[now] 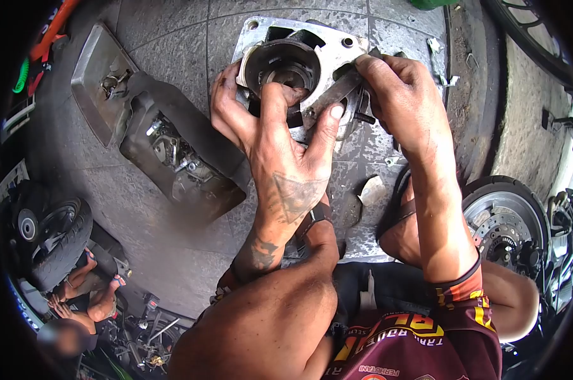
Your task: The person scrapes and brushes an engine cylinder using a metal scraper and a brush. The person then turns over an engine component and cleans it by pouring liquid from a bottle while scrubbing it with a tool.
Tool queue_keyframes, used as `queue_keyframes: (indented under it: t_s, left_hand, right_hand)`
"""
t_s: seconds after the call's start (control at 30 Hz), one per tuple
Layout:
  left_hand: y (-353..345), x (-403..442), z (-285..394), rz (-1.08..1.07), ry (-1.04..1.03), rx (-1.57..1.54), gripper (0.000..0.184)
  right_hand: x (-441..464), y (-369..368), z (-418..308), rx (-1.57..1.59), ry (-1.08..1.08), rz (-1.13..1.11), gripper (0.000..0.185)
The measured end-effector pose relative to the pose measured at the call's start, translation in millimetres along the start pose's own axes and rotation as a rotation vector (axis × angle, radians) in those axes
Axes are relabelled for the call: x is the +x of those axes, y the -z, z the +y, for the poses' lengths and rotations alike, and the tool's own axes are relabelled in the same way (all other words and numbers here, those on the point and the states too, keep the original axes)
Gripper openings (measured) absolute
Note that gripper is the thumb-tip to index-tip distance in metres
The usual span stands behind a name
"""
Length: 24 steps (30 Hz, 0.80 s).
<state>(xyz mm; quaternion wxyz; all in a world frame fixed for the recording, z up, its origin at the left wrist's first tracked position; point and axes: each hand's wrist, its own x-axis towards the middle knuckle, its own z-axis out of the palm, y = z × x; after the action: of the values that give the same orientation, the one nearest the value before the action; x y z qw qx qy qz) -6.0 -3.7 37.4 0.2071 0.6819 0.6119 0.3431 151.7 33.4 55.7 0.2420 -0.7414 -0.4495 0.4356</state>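
A metal engine cylinder [328,63] with a wide round bore rests on the tiled floor in front of me. My left hand [280,145] is wrapped around its near side: the index finger reaches into the bore, the other fingers hold the outer wall, and the thumb lies on the flat face beside a strip. Pinched between thumb and fingers of my right hand [408,95] is that flat dark strip [338,90], lying slantwise across the face right of the bore. Whether it is a scraper or a file I cannot tell. A threaded stud [364,118] sticks out below it.
Left of the cylinder lie a dark bin [201,120] holding small metal parts and a worn metal tray [96,82]. A light scrap [371,190] is near my feet. Wheels stand at right [511,221] and left [52,234]. Another person [99,304] sits at lower left.
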Motion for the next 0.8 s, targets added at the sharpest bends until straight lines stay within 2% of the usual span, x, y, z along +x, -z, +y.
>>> queue_keyframes:
  t_s: [0.3,0.4,0.6,0.8]
  left_hand:
    - [0.8,0.0,0.1,0.008,-0.022,0.036,0.047]
    - [1.1,1.2,0.9,-0.013,-0.001,0.067,0.049]
    - [0.1,0.7,1.4,0.025,-0.021,0.059,0.049]
    - [0.8,1.1,1.5,0.005,-0.006,0.077,0.049]
  right_hand:
    - [1.6,4.9,2.0,0.012,-0.079,-0.030,0.046]
    - [4.4,0.8,1.6,-0.054,0.036,0.012,0.046]
    - [2.2,6.4,-2.0,0.027,-0.035,-0.033,0.045]
    - [3.7,4.0,-1.8,-0.026,-0.007,-0.020,0.044]
